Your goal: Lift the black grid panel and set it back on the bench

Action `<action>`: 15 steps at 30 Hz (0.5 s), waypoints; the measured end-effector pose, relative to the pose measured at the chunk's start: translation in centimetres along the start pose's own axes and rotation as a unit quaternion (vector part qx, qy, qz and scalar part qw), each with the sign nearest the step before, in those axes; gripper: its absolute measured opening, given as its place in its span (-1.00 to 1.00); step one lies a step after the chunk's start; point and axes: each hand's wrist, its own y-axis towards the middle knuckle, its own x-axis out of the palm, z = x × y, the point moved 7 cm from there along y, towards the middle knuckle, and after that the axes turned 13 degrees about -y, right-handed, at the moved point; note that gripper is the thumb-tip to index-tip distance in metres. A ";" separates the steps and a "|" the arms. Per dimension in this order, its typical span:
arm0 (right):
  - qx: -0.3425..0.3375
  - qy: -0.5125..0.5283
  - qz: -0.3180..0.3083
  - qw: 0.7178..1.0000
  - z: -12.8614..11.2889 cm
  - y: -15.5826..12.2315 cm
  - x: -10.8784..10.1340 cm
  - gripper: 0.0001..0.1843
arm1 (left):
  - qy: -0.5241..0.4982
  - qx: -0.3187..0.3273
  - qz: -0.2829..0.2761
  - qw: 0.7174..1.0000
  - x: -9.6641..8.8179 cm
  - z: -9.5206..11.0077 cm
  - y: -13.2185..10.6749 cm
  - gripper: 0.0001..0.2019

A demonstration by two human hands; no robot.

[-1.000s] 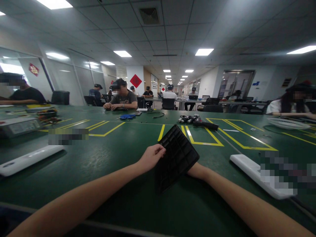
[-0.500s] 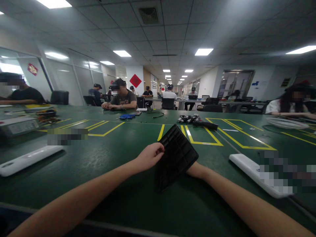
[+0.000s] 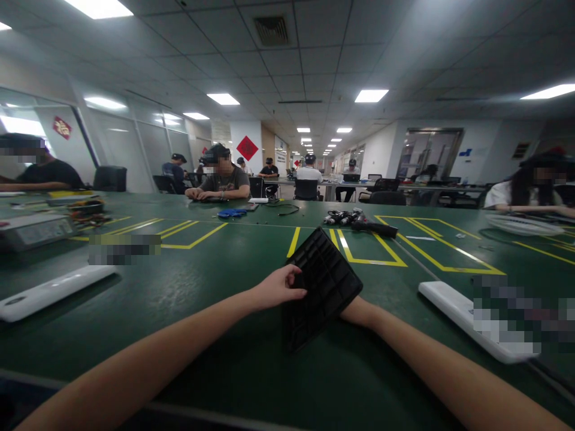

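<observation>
A black compartment tray (image 3: 326,275), with a grid of small cells, is tilted above the green table in front of me. My right hand (image 3: 354,310) holds it from behind at its lower right side; those fingers are hidden by the tray. At the tray's left edge is my left hand (image 3: 283,286), its thumb and curled fingers apart over the cells. Nothing shows between them, and whether the fingertips touch the tray I cannot make out.
White elongated devices lie left (image 3: 58,293) and right (image 3: 471,317) on the green table (image 3: 179,281). Farther off are a bundle of dark cables (image 3: 348,216), a blue item (image 3: 232,212), yellow tape outlines and a grey box (image 3: 36,230). Other people sit around the table.
My left thumb and fingers have parted from a closed pinch, and the thumb now reaches lower over the tray. The tray and my right hand have hardly moved.
</observation>
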 end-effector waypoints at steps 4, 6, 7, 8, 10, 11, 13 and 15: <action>0.003 -0.010 0.010 1.000 0.3 0.2 0.1 -0.61 | 0.127 0.113 0.040 0.985 -0.1 1.1 0.4 -0.68; 0.009 -0.025 0.016 1.000 0.9 0.4 0.2 -0.63 | 0.165 0.144 0.056 0.974 -0.3 1.7 0.9 -0.73; 0.016 -0.040 0.022 0.999 1.4 0.5 0.1 -0.63 | 0.179 0.150 0.069 0.970 -0.7 1.9 1.1 -0.75; 0.030 -0.060 0.031 0.997 2.2 0.5 -0.2 -0.63 | 0.192 0.150 0.089 0.966 -1.5 2.1 1.4 -0.76; 0.081 -0.114 0.053 0.989 4.3 0.3 -1.4 -0.60 | 0.226 0.132 0.155 0.953 -4.3 2.1 1.9 -0.74; 0.121 -0.148 0.061 0.980 5.7 0.0 -2.3 -0.59 | 0.251 0.113 0.193 0.942 -6.2 1.8 1.9 -0.72; 0.200 -0.224 0.065 0.952 8.3 -1.0 -4.5 -0.59 | 0.320 0.055 0.261 0.909 -10.5 0.8 1.8 -0.66; 0.281 -0.301 0.057 0.910 10.8 -2.4 -6.8 -0.59 | 0.408 -0.024 0.297 0.863 -14.8 -0.9 1.4 -0.62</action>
